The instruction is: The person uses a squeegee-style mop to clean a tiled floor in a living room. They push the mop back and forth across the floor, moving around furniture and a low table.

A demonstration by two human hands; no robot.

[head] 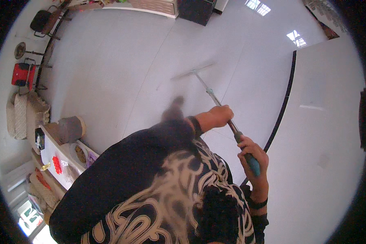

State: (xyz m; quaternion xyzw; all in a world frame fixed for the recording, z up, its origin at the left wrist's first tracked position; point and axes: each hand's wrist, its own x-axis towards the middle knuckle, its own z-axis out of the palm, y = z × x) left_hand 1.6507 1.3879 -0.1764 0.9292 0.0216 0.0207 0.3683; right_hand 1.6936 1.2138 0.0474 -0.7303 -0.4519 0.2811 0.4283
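My left hand (217, 116) is wrapped around the metal shaft of a long-handled floor squeegee or flat mop (214, 98); its exact kind I cannot tell. Higher on the same pole, my right hand (253, 155) grips the grey-and-teal handle end (252, 166). The pole slants away from me to a thin, wide crossbar head (194, 72) on the pale tiled floor (119, 61). A dark, blurred shoe (173, 110) shows below my left forearm, while my patterned black top hides the floor nearest me.
A white wall (320, 128) with black skirting (288, 91) runs along the right. At left stand a table (65, 169) bearing items, a round bin or stool (71, 128), a cushioned seat (27, 113), and red (23, 74) and black (42, 21) chairs. A dark cabinet (195, 10) stands ahead.
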